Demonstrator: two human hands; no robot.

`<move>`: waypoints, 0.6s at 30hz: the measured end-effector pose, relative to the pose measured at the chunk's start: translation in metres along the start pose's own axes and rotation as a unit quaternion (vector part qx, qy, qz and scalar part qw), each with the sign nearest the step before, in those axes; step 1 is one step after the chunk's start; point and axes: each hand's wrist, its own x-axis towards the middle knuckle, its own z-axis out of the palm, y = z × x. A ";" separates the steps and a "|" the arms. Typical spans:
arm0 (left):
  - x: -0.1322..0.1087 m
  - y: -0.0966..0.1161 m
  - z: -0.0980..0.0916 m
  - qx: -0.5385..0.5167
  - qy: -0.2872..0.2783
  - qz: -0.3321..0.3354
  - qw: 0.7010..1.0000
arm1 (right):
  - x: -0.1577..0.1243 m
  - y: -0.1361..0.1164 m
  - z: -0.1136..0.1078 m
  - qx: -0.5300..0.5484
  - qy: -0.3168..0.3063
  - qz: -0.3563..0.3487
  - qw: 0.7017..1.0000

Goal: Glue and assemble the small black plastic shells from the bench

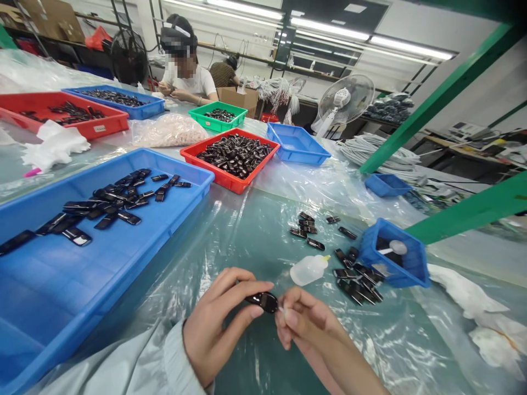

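Note:
Between thumb and fingers, my left hand point(226, 318) grips a glossy black plastic casing point(264, 301) with a rounded end. My right hand point(307, 323) is closed in a pinch at that rounded end, on a small whitish piece point(281, 309) mostly hidden by the fingertips. Just beyond the hands, a translucent squeeze bottle point(308, 270) with a yellowish tip lies on its side. Several black casings point(358, 282) are heaped to its right, and a smaller group point(307, 225) lies farther back.
A large blue tray point(181, 219) with black casings stands on the left. Behind are a full red tray point(191, 160), a green tray point(197, 120) and a blue tray point(302, 156). A blue bin point(373, 247) stands right, near a green post point(473, 208). A person point(193, 82) sits across.

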 end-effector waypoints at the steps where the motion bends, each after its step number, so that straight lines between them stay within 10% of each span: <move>1: 0.000 0.000 0.000 -0.001 -0.003 0.001 1.000 | 0.000 0.000 -0.001 0.001 -0.004 0.001 1.000; 14: 0.001 0.003 0.001 0.044 -0.051 0.085 0.994 | 0.007 0.008 -0.012 -0.008 -0.086 0.041 0.995; 18: 0.001 0.021 -0.021 0.237 0.036 0.153 0.959 | -0.002 0.005 -0.009 -0.063 -0.021 -0.050 0.997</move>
